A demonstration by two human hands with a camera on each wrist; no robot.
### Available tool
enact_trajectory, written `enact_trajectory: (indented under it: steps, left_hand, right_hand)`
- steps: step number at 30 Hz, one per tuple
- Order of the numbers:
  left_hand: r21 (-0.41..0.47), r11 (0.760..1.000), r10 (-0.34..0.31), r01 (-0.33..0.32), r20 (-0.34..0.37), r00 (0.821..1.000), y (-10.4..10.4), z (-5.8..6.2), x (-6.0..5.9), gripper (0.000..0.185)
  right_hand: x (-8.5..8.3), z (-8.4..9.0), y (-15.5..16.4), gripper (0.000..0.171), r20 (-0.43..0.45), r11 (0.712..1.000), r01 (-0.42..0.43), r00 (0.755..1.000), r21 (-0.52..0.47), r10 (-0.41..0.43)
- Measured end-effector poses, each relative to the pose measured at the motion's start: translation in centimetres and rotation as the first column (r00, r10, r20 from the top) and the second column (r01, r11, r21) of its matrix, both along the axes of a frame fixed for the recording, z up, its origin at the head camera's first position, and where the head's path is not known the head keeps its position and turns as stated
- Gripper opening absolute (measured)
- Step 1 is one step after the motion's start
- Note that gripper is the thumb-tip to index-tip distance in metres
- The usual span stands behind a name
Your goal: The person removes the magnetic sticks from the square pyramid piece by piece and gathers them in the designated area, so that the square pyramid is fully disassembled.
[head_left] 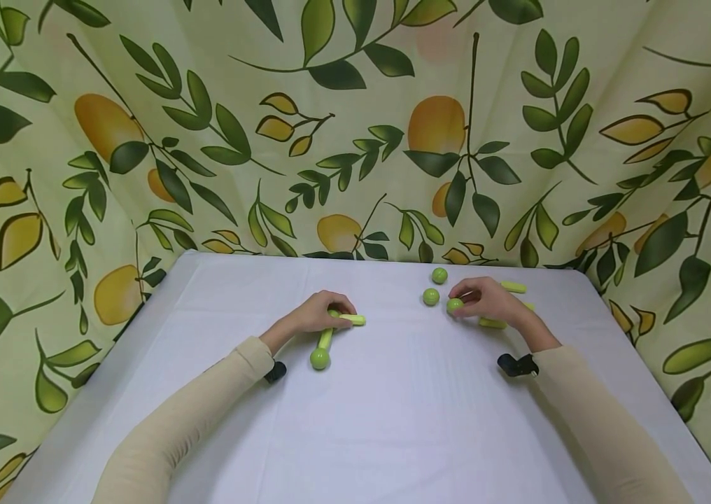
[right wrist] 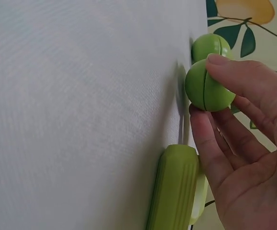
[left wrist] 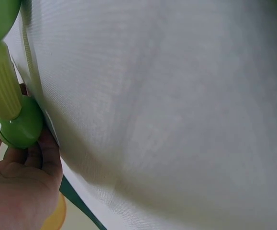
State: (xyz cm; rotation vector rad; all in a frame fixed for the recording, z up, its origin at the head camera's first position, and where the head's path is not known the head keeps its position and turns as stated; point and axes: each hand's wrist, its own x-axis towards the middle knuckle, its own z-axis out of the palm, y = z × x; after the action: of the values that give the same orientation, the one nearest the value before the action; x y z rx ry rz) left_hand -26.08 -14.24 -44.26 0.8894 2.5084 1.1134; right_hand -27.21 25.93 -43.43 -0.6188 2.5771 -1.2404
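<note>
My left hand [head_left: 322, 312] grips a green ball [left wrist: 21, 125] at the corner of a joined piece. From that ball one ribbed light-green rod [head_left: 325, 339] runs to a second green ball [head_left: 320, 359] nearer me. Another short rod [head_left: 354, 320] points right from under the fingers, which partly hide it. Farther right, my right hand [head_left: 484, 297] pinches a loose green ball [right wrist: 207, 87] between thumb and fingers; a seam runs round its middle. Just beyond it are two more green balls, one nearer [head_left: 431, 297] and one farther back [head_left: 439, 275].
Several light-green rods lie around and under my right hand, among them one behind [head_left: 513, 287] and one in front [head_left: 493, 323]. They rest on a white-covered table [head_left: 381, 420]. A leaf-and-fruit patterned curtain [head_left: 355, 140] hangs behind the table and along its sides.
</note>
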Motion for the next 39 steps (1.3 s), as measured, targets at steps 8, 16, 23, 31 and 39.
enact_trajectory:
  steps: [8, 16, 23, 31, 39]
  left_hand:
    - [-0.008, 1.0, 0.018, -0.018, 0.022, 1.0, 0.0, -0.1, -0.1, 0.015]
    - [-0.017, 0.999, 0.028, -0.027, 0.026, 0.999, 0.0, -0.2, -0.3, 0.015]
    - [-0.015, 0.999, 0.03, -0.03, 0.027, 0.999, 0.0, -0.2, -0.2, 0.015]
    - [-0.027, 0.999, 0.031, -0.031, 0.021, 0.999, 0.1, -0.3, -0.3, 0.015]
    - [-0.022, 1.0, 0.019, -0.019, 0.016, 1.0, 0.2, -0.2, -0.2, 0.017]
  right_hand:
    - [-0.1, -0.4, -0.1, 0.031, -0.008, 1.0, -0.012, 1.0, 0.004, 0.012]
    - [-0.1, -0.4, -0.1, 0.033, -0.015, 1.0, -0.024, 1.0, 0.007, 0.024]
    - [-0.2, -0.2, 0.0, 0.037, -0.004, 1.0, -0.018, 1.0, 0.002, 0.018]
    - [-0.4, 0.4, 0.1, 0.039, -0.015, 1.0, 0.016, 1.0, 0.024, -0.016]
    - [-0.8, 1.4, -0.2, 0.041, -0.037, 1.0, 0.018, 0.999, 0.002, -0.018]
